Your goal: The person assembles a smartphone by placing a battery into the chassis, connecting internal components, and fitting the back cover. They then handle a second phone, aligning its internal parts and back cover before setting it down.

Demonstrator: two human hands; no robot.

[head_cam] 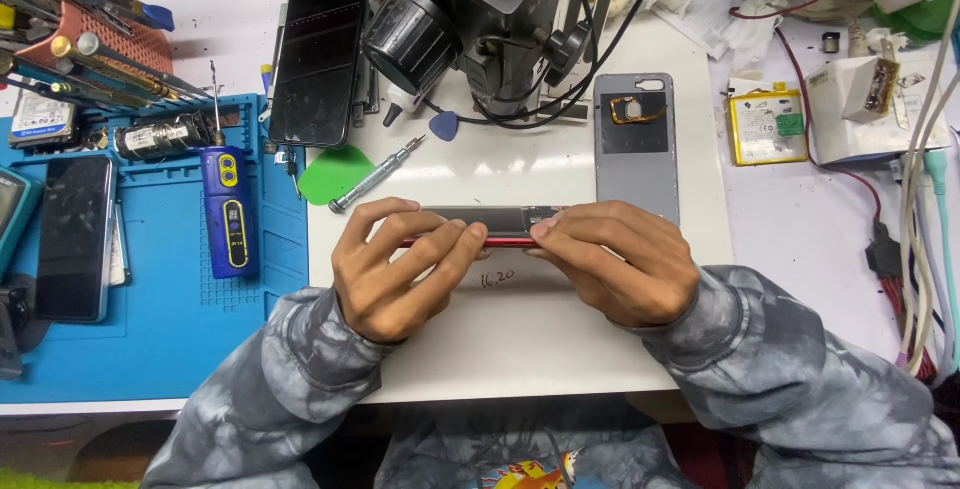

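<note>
Left hand [395, 269] and right hand [615, 264] both clamped on one phone [500, 224], fingertips pinching its long thin red edge from either end, thumbs underneath. Phone held level just above the middle of the white mat [520, 339], dark glossy slab seen almost edge-on. Sleeves in mottled grey tie-dye cloth.

Beyond that, by size:

Pale worktop [830, 239], cluttered at the back and right.
Blue rubbery mat [170, 319] to the left, moulded with small trays and a dotted grid.
Black microscope [470, 19] at the top centre, bulky metal body, round lens barrel, black cables looped off it.
Long black glass panel [320, 54] lying beside the microscope, glossy and flat.
Grey back cover [637, 149] just past the right hand, matte rectangle with a dark square patch and a thin copper-coloured loop.
Dark phone [75, 234] flat on the blue mat, far left.
Blue electric screwdriver [228, 209], stubby cylinder with yellow markings, thin bit upward.
Yellow-edged battery [768, 127] at right, flat silvery pouch.
Green plastic pick [335, 174], rounded and flat.
Small metal screwdriver [378, 174] lying slantwise beside it.
Blue triangular pick [444, 127].
</note>
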